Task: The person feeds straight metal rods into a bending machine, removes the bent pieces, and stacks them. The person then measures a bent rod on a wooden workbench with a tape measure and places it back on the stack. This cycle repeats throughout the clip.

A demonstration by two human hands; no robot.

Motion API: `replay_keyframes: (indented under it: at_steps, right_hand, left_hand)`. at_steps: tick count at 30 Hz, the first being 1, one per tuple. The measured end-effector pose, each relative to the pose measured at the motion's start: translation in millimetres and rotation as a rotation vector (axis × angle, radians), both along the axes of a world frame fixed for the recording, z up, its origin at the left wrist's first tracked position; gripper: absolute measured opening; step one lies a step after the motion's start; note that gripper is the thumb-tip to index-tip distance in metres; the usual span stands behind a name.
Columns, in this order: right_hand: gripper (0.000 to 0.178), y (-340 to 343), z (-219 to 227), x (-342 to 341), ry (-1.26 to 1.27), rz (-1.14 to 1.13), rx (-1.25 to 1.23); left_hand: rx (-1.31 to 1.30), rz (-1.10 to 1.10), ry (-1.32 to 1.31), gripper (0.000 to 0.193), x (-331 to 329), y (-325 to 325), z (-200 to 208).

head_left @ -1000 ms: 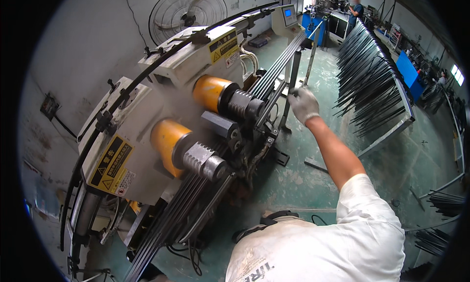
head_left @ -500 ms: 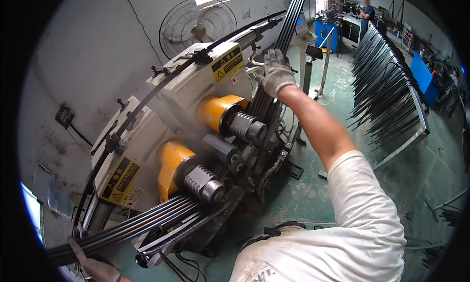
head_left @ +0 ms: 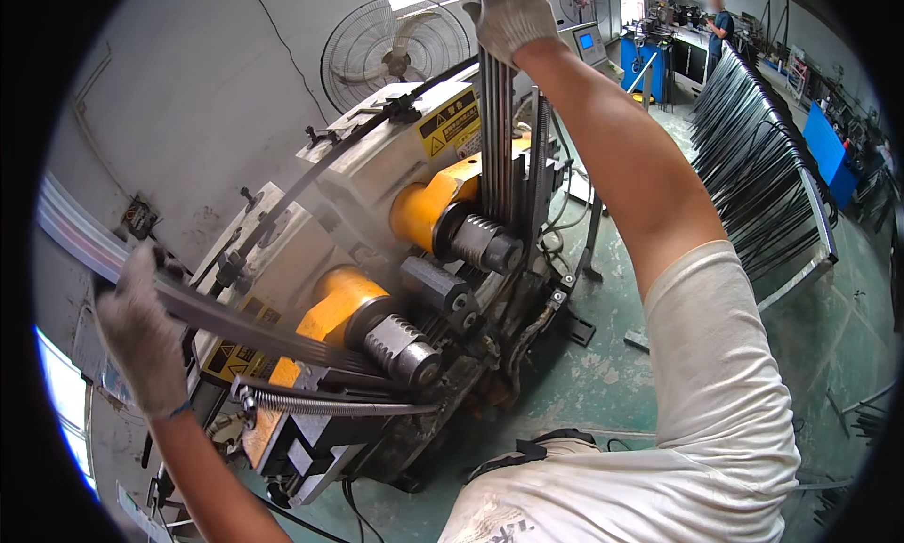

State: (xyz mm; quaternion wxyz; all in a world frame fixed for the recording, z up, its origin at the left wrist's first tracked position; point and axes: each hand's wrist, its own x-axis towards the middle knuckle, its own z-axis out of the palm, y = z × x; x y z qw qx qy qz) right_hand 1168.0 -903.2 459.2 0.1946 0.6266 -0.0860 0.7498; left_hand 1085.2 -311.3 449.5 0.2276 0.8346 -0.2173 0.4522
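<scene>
A bundle of long dark metal rods (head_left: pixel 240 328) passes under the rollers of a bending machine (head_left: pixel 348 129), and both its ends slant upward. At the left, my gloved left hand (head_left: pixel 146 340) is closed about the raised end, its fingers partly hidden by the rods. My gloved right hand (head_left: pixel 516 20) grips the other end high up, at the picture's upper edge, where its fingertips are cut off. Two orange roller arms (head_left: pixel 348 303) with ribbed steel rollers (head_left: pixel 400 345) stand between my hands. A dark hexagonal block (head_left: pixel 433 284) sits between the rollers.
Behind the machine stands a large fan (head_left: pixel 395 58) by the wall. A long rack (head_left: pixel 815 204) hung with many dark bent rods fills the right side. Farther back, a person (head_left: pixel 720 25) stands near blue workbenches (head_left: pixel 643 67). A coil spring (head_left: pixel 330 406) runs along the machine's front.
Both ends of the rod bundle have swung upward, and my two hands have risen with them. The machine's left swing arm with the spring has tilted up too.
</scene>
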Motion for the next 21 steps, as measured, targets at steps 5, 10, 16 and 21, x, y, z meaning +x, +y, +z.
replay_keyframes:
  at_steps: [5, 10, 16, 21]
  right_hand:
    - [0.073, 46.2, 64.8, -12.9, 0.606, 0.905, 0.930]
    - [0.026, 124.1, 50.1, -52.6, 0.653, 1.417, 1.002]
    - [0.024, 126.7, 52.4, -63.0, 0.603, 1.426, 1.033]
    - [0.024, 122.5, 48.0, -51.3, 0.622, 1.416, 1.002]
  left_hand:
    - [0.212, 0.052, -0.046, 0.030, 37.9, -90.6, 0.6]
    - [-0.009, 0.040, 0.105, 0.034, 12.4, -122.9, -7.4]
    - [-0.279, -0.109, 0.114, 0.038, -3.1, -140.6, -9.4]
    - [-0.244, -0.106, 0.105, 0.036, 2.0, -138.2, -10.3]
